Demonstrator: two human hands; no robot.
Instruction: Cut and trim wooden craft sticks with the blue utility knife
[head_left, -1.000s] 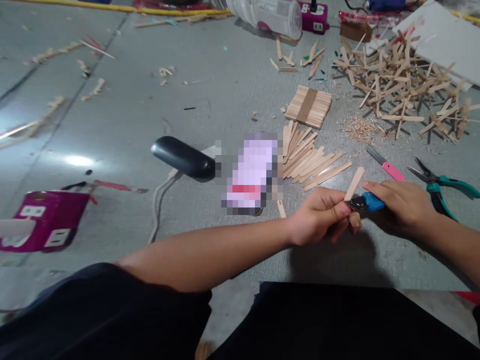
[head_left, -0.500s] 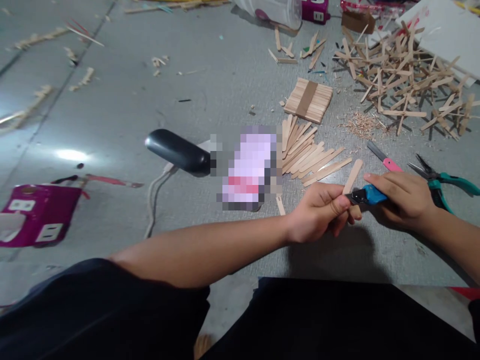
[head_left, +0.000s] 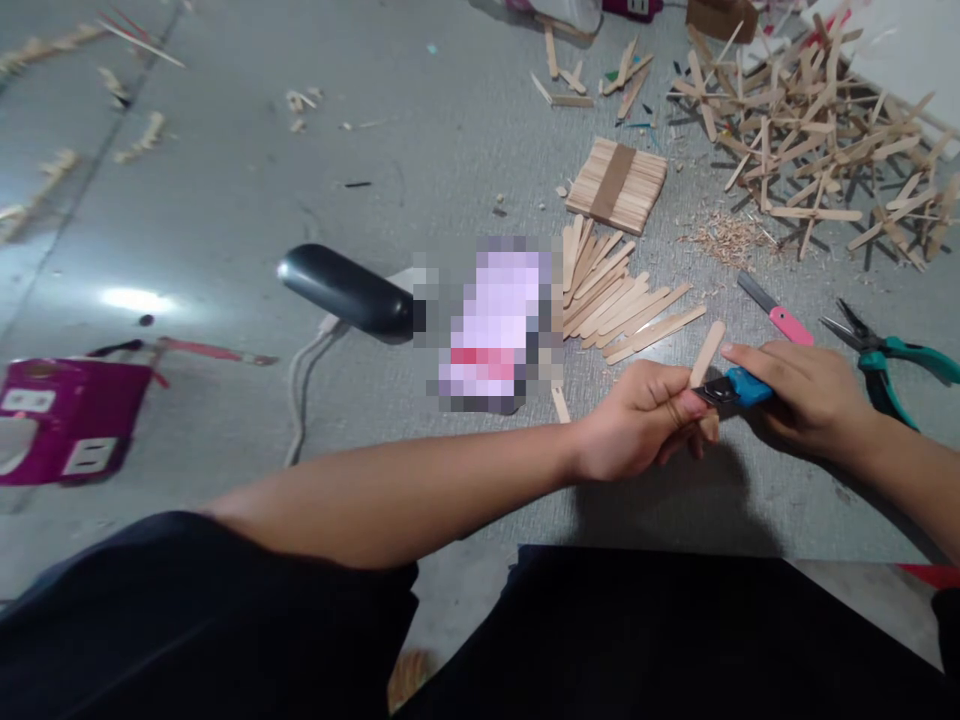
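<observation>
My left hand pinches a flat wooden stick that points up and slightly right. Closed around a blue utility knife is my right hand, with the dark blade against the stick near my left thumb. Fanned out just above my left hand are several loose wooden sticks. Behind them sits a bundle of sticks with a brown band. A pink-handled knife and teal-handled pliers lie beyond and beside my right hand.
A large pile of joined sticks is at the back right, near small shavings. Left of my hands are a blurred-out phone, a black device with a white cable, and a purple power strip.
The view has shifted slightly, so the tabletop things appear a little higher and mostly further left. Both hands keep their grips, with the blade still at the stick.
</observation>
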